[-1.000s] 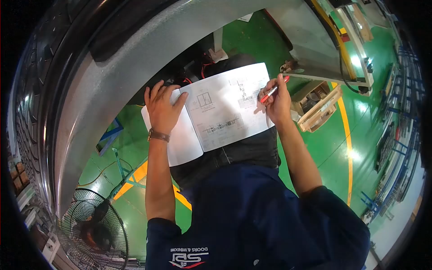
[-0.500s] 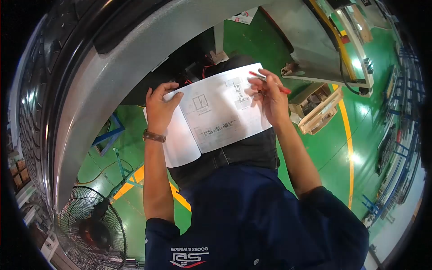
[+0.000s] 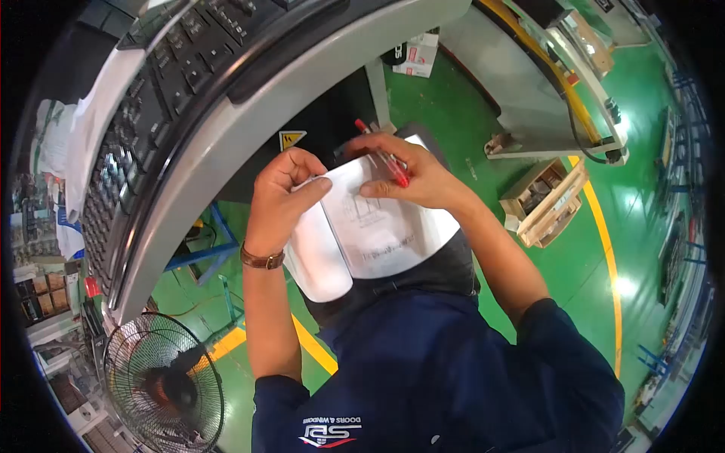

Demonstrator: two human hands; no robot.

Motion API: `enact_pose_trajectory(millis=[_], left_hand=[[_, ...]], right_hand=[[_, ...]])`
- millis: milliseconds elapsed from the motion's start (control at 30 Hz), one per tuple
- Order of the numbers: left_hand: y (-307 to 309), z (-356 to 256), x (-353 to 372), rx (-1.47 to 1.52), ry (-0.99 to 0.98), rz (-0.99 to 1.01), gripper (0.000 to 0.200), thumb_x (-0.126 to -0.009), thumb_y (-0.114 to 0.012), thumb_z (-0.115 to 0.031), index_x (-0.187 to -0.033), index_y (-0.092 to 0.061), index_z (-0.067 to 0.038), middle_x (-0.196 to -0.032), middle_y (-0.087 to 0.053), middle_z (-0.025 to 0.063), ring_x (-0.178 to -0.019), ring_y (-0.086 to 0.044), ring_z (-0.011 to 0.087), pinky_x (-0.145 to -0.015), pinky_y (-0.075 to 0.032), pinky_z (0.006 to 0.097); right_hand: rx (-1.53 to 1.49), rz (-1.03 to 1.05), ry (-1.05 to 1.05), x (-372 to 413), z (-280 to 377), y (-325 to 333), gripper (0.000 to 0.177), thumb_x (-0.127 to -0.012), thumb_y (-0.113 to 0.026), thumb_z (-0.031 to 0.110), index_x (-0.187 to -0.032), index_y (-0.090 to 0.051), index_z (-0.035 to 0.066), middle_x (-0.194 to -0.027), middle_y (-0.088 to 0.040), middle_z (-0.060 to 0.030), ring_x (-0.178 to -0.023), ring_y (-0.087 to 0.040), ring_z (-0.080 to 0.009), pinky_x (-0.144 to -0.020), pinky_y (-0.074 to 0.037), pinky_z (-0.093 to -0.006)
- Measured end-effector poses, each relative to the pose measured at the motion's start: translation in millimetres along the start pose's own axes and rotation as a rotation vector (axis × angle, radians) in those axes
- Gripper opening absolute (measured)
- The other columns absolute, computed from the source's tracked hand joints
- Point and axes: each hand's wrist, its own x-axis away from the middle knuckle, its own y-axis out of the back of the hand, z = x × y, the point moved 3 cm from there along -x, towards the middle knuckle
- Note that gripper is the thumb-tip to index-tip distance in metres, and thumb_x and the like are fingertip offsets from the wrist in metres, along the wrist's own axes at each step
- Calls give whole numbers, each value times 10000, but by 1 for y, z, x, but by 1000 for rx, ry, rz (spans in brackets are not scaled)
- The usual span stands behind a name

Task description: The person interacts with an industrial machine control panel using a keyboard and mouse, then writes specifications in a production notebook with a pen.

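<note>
An open booklet of white sheets [image 3: 393, 226] with printed line drawings rests on my lap, its pages bowed. My left hand [image 3: 281, 198], with a brown-strapped watch on the wrist, pinches the top edge of the sheets near the fold. Over the upper part of the right page, my right hand [image 3: 419, 175] keeps a red pen [image 3: 397, 174] between its fingers. Its thumb lies on the page near a window-like drawing, and the other fingers curl behind the top edge. Those fingers hide part of the page.
A grey machine console with a black keyboard [image 3: 181, 72] curves over the upper left. A black fan [image 3: 162, 385] stands at lower left. On the green floor at right sits a wooden box [image 3: 540, 196] beside a yellow line. A white carton [image 3: 417, 54] lies beyond my knees.
My right hand has moved left across the page with the pen and now holds the page's top edge. The sheets have bowed. The view has shifted, showing more keyboard.
</note>
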Motion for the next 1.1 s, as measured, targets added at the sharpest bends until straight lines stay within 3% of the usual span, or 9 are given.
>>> enact_pose_trajectory(millis=[200, 433, 467, 667, 767, 800, 933, 1033, 1100], left_hand=[[-17, -52, 2, 280, -23, 275, 299, -830, -860, -66, -993, -612, -94, -873, -625, -44, -776, -552, 52, -693, -430, 239], [-43, -50, -2, 879, -162, 389, 363, -859, -828, -192, -929, -475, -155, -696, -406, -63, -658, -369, 102, -627, -359, 284], [-45, -41, -2, 946, -202, 403, 357, -880, -816, -206, -953, -468, -170, -688, -381, -71, -667, -366, 97, -625, -355, 268], [-42, 34, 4, 1320, -317, 282, 312, -984, -728, -346, -967, -460, -186, -695, -369, -71, -676, -352, 90, -673, -408, 314], [-37, 74, 9, 1191, -187, -78, 273, -1037, -668, -401, -1061, -540, -161, -786, -539, -27, -768, -525, 128, -829, -509, 332], [-39, 76, 28, 941, 84, -326, 479, -1069, -632, -497, -1335, -588, -102, -1133, -710, 65, -1075, -674, 210, -1061, -527, 380], [-30, 122, 63, 806, 113, -56, 712, -1046, -704, -393, -1587, -435, -17, -1519, -591, 128, -1395, -576, 248, -1186, -469, 431], [-32, 121, 85, 441, 250, -6, 611, -984, -764, -101, -1526, -501, 7, -1428, -662, 139, -1299, -645, 231, -1136, -504, 400], [-36, 115, 88, 507, 340, -44, 599, -948, -773, -31, -1495, -532, 11, -1373, -695, 140, -1225, -683, 218, -1079, -539, 377]], right_hand=[[-336, 25, -60, 0, 38, 4, 536, -807, -990, 252, -1195, -679, 52, -1070, -662, -8, -994, -602, -104, -875, -493, -275], [-403, -87, 55, 5, 58, -2, 501, -810, -981, 159, -1200, -681, 69, -1120, -683, 1, -1041, -630, -102, -900, -500, -272], [-376, -77, 55, 5, 56, -4, 537, -829, -977, 270, -1206, -663, 53, -1074, -651, -4, -1002, -603, -113, -890, -496, -271], [-50, 132, -137, 8, 44, -6, 538, -783, -990, 299, -1146, -678, 54, -1020, -637, -48, -916, -595, -181, -810, -488, -341], [24, 118, -145, 11, 28, -13, 522, -741, -992, 232, -1101, -655, 60, -915, -610, -66, -834, -589, -211, -764, -479, -363], [39, 98, -157, 12, 21, -15, 515, -736, -990, 219, -1089, -650, 63, -893, -605, -63, -820, -587, -210, -758, -479, -367], [141, 30, -177, 12, 10, -10, 469, -754, -968, 176, -1058, -626, 72, -855, -608, -54, -776, -580, -210, -734, -482, -368], [180, -19, -138, 9, -4, -8, 458, -763, -960, 158, -1062, -624, 70, -850, -613, -53, -751, -578, -199, -724, -489, -363], [190, -14, -142, 5, -6, -13, 454, -763, -955, 130, -1067, -625, 66, -826, -607, -53, -712, -569, -187, -708, -494, -357]])
